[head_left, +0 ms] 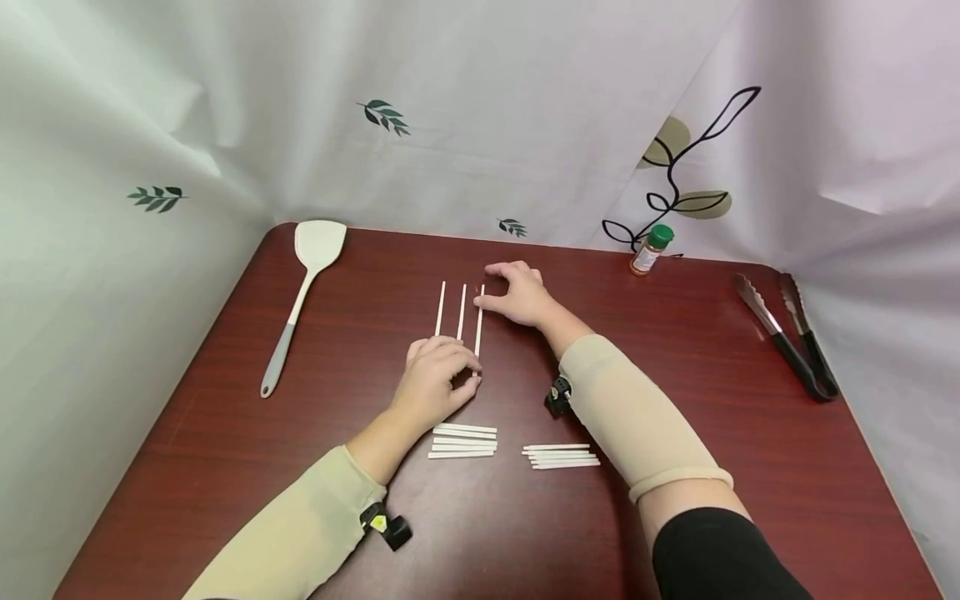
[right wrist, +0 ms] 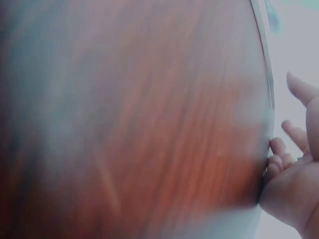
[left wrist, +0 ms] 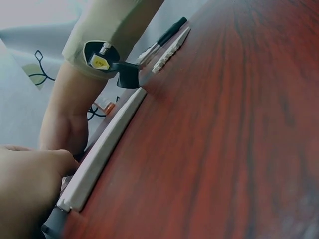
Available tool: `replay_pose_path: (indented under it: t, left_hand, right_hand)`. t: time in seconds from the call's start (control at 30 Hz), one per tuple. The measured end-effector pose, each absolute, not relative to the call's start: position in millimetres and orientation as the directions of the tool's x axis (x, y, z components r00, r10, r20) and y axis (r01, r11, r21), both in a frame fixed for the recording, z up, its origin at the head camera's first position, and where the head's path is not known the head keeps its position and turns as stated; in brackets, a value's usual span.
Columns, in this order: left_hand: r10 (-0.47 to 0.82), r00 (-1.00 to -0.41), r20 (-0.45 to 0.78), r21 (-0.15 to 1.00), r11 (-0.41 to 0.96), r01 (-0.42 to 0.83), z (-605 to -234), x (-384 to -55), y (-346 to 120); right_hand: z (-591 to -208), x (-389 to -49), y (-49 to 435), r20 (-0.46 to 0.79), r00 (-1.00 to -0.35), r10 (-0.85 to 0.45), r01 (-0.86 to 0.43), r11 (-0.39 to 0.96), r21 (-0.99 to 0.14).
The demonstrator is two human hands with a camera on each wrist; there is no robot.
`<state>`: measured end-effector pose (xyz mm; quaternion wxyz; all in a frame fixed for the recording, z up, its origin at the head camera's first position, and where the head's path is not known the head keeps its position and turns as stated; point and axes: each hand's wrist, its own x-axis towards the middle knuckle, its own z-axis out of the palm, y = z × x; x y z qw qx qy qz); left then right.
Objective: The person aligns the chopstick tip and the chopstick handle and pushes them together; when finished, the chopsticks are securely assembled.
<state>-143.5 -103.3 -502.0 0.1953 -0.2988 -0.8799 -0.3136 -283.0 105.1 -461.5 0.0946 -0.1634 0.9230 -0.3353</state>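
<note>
Three long white sticks lie side by side on the table, running away from the person. My left hand covers their near ends; its thumb and index finger pinch the near end of the rightmost stick. Toward that stick's far end is my right hand, thumb at the stick and the other fingers spread apart from it. In the right wrist view the right hand shows at the edge with loose fingers. Closer to the person lie two small groups of white sticks, one on the left and one on the right.
A white turner with a grey handle lies at the left. At the back stands a green-capped spice bottle. Black-handled metal tongs rest near the right edge. Pale curtains surround the dark red table.
</note>
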Motion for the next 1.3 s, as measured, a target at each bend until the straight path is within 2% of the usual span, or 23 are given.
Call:
replay_pose_path:
  t: [0.23,0.47,0.57,0.97,1.2,1.3]
  left_hand:
    - [0.379,-0.708,0.596,0.451,0.572,0.685,-500,-142,-100]
    - [0.376,-0.691,0.617,0.454,0.546,0.704,-499,-141,-101]
    - [0.381,-0.686,0.621,0.455,0.537,0.710,-498,-140,-100]
    - [0.460,-0.662,0.591,0.435,0.509,0.742,-497,-122,-101]
    - [0.520,-0.633,0.574,0.434,0.462,0.774,-498,-109,-99]
    - [0.543,-0.619,0.567,0.427,0.449,0.785,-500,-102,-99]
  right_hand:
    - [-457,-281,134,-0.138,-0.923,-0.360,-0.077,0.523,-0.849]
    - [-457,-269,163,-0.194,-0.899,-0.392,0.044,0.360,-0.932]
    - [-458,-259,173,-0.201,-0.896,-0.395,0.066,0.331,-0.941]
    - [-464,-201,195,-0.170,-0.877,-0.450,0.033,0.297,-0.954]
    - [-467,-156,211,-0.124,-0.867,-0.483,-0.070,0.364,-0.929]
    - [-471,-139,218,-0.073,-0.864,-0.498,-0.156,0.404,-0.902]
